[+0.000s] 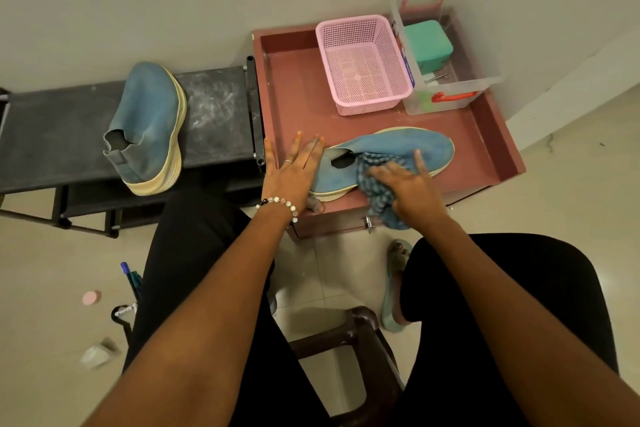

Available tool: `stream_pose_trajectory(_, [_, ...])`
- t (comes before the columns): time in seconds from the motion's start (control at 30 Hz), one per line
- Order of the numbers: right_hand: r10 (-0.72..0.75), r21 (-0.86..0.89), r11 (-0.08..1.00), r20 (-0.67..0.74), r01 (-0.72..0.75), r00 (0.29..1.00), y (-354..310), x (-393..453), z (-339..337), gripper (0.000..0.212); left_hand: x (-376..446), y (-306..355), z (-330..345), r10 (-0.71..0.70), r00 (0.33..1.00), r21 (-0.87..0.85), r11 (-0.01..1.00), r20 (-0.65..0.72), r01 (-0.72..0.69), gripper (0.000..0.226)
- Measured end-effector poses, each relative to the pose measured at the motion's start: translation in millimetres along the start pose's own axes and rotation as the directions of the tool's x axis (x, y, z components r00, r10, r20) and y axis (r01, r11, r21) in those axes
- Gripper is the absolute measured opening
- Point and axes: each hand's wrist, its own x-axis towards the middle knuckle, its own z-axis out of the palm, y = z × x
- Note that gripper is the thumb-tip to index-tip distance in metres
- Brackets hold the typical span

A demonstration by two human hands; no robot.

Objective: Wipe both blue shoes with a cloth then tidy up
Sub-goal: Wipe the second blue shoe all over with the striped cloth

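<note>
One blue shoe (412, 147) with a pale sole lies on its side on the reddish table (298, 97), toe to the right. My left hand (294, 168) rests flat with straight fingers against the shoe's heel end. My right hand (408, 184) presses a blue checked cloth (379, 199) onto the middle of the shoe, fingers spread; the cloth hangs over the table's front edge. The second blue shoe (149, 128) stands on the black shoe rack (214, 114) to the left, apart from both hands.
A pink mesh basket (363, 62) and a clear plastic box (450, 94) holding a green case stand at the table's back right. The wall lies behind. My knees, a brown stool (349, 333) and small items on the tiled floor are below.
</note>
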Motion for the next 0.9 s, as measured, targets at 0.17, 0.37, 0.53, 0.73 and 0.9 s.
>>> stream_pose_trajectory(0.17, [0.327,-0.184,0.93,0.026,-0.317,0.945,-51,0,5,0.055,0,1,-1,-0.01,1.0,0.022,1.0,0.014,0.01,0.131])
stream_pose_trajectory(0.37, [0.198,0.09,0.977,-0.063,-0.192,0.978,-120,24,23,0.044,0,3,0,-0.029,0.998,0.013,0.999,-0.058,0.029,0.09])
stream_pose_trajectory(0.53, [-0.175,0.293,0.936,-0.085,0.193,0.981,-47,3,21,0.064,-2,2,-3,-0.009,1.0,-0.028,1.0,0.003,0.009,0.123])
stream_pose_trajectory(0.73, [0.211,-0.081,0.973,-0.06,-0.215,0.976,-16,4,14,0.064,-1,2,-3,-0.004,1.0,0.002,1.0,-0.001,0.004,0.135])
stream_pose_trajectory(0.9, [0.276,0.078,0.96,-0.092,-0.27,0.957,-107,19,22,0.049,-2,4,0,-0.036,0.998,0.021,0.999,-0.043,0.037,0.107])
